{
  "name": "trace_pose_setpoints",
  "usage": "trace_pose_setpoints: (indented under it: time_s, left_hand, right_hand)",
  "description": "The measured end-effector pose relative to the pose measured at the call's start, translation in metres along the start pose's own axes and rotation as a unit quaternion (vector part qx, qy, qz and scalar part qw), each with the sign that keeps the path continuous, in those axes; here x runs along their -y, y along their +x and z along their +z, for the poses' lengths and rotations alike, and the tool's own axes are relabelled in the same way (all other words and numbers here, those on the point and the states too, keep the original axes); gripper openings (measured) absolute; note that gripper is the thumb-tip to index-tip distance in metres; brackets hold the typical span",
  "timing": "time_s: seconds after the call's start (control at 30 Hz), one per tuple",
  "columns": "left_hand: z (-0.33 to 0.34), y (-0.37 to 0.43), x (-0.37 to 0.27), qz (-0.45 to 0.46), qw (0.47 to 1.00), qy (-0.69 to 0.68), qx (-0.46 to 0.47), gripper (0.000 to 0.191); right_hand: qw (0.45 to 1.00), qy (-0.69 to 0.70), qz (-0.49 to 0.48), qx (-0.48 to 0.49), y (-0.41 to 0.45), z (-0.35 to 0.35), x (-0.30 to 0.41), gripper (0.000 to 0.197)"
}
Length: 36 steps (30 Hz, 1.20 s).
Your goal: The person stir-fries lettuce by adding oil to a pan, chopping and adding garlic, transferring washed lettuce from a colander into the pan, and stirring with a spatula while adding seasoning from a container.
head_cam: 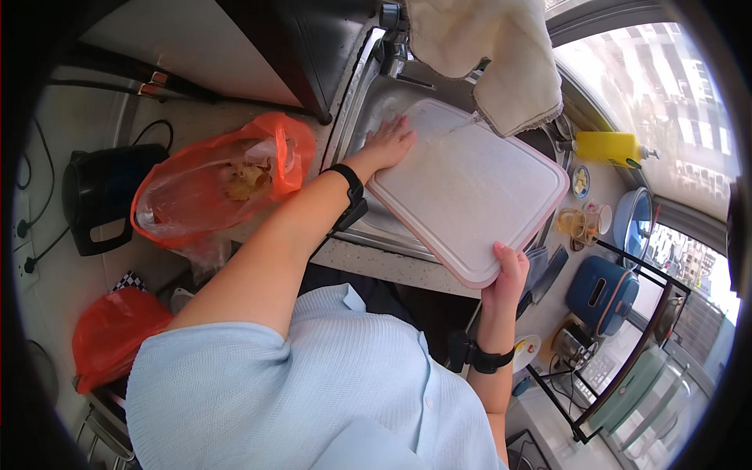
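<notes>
A white cutting board (464,188) with a pink rim and a groove around its edge is tilted over the stainless steel sink (367,106). My right hand (506,270) grips its near corner, thumb on top. My left hand (390,143) lies against the board's upper left part with its fingers spread. Clear water (468,122) seems to run onto the far part of the board, which looks wet. The faucet (395,56) stands behind the sink, and a hanging beige cloth (499,59) hides part of the sink's far side.
Left of the sink, an open orange plastic bag (205,188) holds scraps, beside a black electric kettle (97,200). To the right are a yellow bottle (608,148), glass cups (571,222), a cleaver (549,275), a blue appliance (602,295) and a black-framed rack (628,358).
</notes>
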<state>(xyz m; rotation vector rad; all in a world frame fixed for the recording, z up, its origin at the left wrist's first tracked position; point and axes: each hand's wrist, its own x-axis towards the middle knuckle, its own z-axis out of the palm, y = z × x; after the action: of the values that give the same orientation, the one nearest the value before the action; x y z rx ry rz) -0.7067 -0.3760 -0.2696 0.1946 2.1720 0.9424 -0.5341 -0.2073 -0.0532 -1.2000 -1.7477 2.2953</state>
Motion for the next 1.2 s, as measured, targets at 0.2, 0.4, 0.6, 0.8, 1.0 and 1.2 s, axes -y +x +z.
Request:
trace_pose_setpoints:
  time_s: [0.2,0.4,0.6,0.8,1.0,1.2]
  left_hand:
    - [0.012,0.007,-0.048,-0.041,0.999,-0.014,-0.007,0.070]
    - [0.034,-0.080,-0.145,0.264,0.962,-0.040,0.057,0.065]
    - [0.015,-0.052,-0.147,0.441,0.897,0.017,0.032,0.058]
    - [0.008,0.031,-0.021,0.060,0.996,-0.055,0.023,0.070]
    - [0.014,0.025,-0.061,-0.082,0.989,-0.122,0.006,0.082]
    - [0.011,-0.057,-0.153,0.231,0.970,-0.056,0.055,0.072]
  right_hand:
    - [1.000,0.008,-0.001,0.004,0.004,-0.001,0.001,0.029]
    - [1.000,0.000,-0.005,-0.004,0.008,0.004,-0.006,0.029]
    - [1.000,-0.016,-0.010,0.003,-0.003,0.002,-0.001,0.030]
    - [0.999,-0.044,-0.011,0.026,-0.008,-0.001,0.014,0.031]
    - [0.994,-0.092,-0.010,0.062,-0.006,0.005,0.006,0.030]
    - [0.993,-0.105,-0.002,0.046,0.020,0.008,0.005,0.025]
